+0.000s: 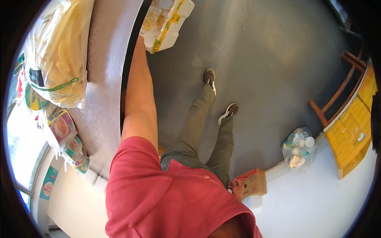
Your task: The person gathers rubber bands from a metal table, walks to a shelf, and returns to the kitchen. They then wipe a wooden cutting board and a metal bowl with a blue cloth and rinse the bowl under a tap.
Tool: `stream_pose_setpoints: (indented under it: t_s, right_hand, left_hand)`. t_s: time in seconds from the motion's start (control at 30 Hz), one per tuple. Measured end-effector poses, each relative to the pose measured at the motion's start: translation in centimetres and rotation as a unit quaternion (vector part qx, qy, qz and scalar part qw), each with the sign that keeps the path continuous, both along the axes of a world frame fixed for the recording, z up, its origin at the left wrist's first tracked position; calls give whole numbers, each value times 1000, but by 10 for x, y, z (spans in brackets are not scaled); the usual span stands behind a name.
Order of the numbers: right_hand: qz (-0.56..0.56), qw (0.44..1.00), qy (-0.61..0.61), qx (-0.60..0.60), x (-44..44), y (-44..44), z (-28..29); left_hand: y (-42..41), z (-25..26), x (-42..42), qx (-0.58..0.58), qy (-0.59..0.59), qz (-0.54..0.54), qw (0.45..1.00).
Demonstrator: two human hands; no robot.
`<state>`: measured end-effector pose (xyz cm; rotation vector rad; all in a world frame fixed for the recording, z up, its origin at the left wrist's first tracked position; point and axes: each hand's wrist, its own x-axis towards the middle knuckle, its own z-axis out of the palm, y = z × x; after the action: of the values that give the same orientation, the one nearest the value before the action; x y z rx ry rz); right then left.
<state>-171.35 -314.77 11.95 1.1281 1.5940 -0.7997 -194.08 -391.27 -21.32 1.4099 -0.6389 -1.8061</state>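
My left arm (140, 98) stretches forward along the black edge of a counter (104, 59). Its hand is out of view, hidden at that edge beside a white foam box (166, 41). Yellow printed tape runs along the box, and clear plastic bags with yellowish contents lie inside. My right hand (237, 188) hangs low by my hip, its fingers loosely curled. Behind it, in the picture, is a cardboard carton (254, 183); whether they touch I cannot tell.
On the counter lie a large clear bag of pale yellow strips (65, 44) and packaged instant-noodle tubs (62, 126). A plastic bag of mixed containers (298, 147) rests by the wall. At right are a brown wooden frame (337, 89) and a yellow-covered piece (348, 134). The floor (268, 74) is grey.
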Motion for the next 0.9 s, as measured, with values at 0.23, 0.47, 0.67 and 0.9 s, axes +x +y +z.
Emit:
stream_pose_setpoints:
  t_s: [0.23,0.47,0.67,0.9]
  right_hand:
    - [5,1000,-4,23,-33,-24,15]
    - [65,995,-61,51,-65,-22,19]
    - [182,982,-30,39,-116,-3,-6]
    - [283,959,-7,31,-172,-18,-13]
  left_hand:
    - [64,14,34,-17,-20,52,998]
    - [98,32,38,-44,-68,76,994]
    - [138,57,50,-93,-159,64,981]
    - [231,99,53,-173,-342,-60,922]
